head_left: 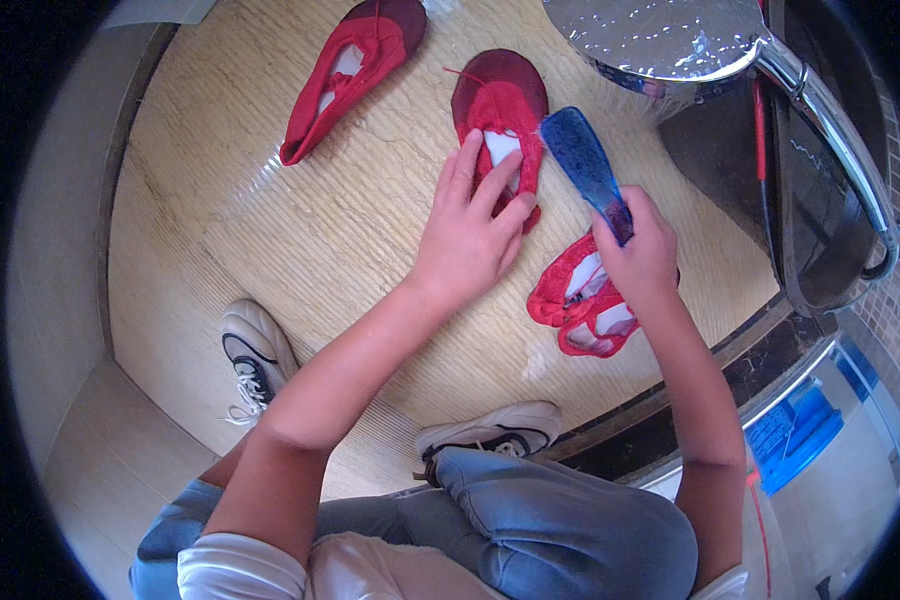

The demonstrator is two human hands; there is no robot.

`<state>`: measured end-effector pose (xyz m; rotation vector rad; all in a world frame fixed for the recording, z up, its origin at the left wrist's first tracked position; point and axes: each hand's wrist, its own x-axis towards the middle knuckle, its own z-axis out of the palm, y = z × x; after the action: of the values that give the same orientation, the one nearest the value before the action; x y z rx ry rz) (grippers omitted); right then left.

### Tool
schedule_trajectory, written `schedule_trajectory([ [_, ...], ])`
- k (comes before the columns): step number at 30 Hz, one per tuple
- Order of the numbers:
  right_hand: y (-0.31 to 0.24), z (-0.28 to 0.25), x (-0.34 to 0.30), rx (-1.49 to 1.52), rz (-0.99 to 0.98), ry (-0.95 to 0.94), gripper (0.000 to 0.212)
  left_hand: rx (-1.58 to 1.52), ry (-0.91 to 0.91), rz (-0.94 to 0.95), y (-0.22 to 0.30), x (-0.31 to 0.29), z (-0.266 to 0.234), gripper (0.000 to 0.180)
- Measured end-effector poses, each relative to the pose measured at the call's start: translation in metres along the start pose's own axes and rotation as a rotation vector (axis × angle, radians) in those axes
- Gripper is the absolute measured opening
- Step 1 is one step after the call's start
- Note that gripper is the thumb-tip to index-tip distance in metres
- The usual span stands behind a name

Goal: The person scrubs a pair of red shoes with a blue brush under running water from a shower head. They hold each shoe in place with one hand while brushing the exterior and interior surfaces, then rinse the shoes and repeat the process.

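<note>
A red ballet shoe with a darker, wet-looking toe lies sole down in front of me. My left hand holds it at the opening, fingers spaced over its edge and white insole. In my right hand is a blue brush, gripped by its handle. The brush's broad end points up and left, beside the shoe's right edge; whether it touches is unclear. Under my right wrist rest two more red ballet shoes, side by side and partly hidden. Another red ballet shoe lies farther off to the left.
A large chrome shower head with a curved handle stands at the upper right, beside a dark basin-like object. The ribbed tan floor looks wet. My sneakers are near. A clear container with a blue item is at lower right.
</note>
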<state>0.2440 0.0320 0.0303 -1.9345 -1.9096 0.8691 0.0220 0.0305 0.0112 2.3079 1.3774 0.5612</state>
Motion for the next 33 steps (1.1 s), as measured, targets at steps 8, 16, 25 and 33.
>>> schedule_trajectory([
  [8, 0.016, -0.024, -0.009, -0.176, -0.075, 0.11, 0.036, -0.061, -0.122, 0.061, 0.014, -0.025, -0.002, 0.032],
  [16, -0.025, 0.006, 0.001, -0.335, -0.473, -0.104, 0.054, 0.092, 0.0, -0.02, 0.02, -0.039, 0.009, 0.026],
  [25, -0.016, -0.001, 0.01, -0.241, -0.289, 0.086, 0.049, 0.098, -0.043, -0.063, 0.024, -0.037, 0.009, 0.026],
  [33, -0.008, -0.014, 0.015, -0.24, -0.285, 0.171, 0.051, 0.114, -0.05, -0.041, 0.021, -0.039, 0.007, 0.025],
])
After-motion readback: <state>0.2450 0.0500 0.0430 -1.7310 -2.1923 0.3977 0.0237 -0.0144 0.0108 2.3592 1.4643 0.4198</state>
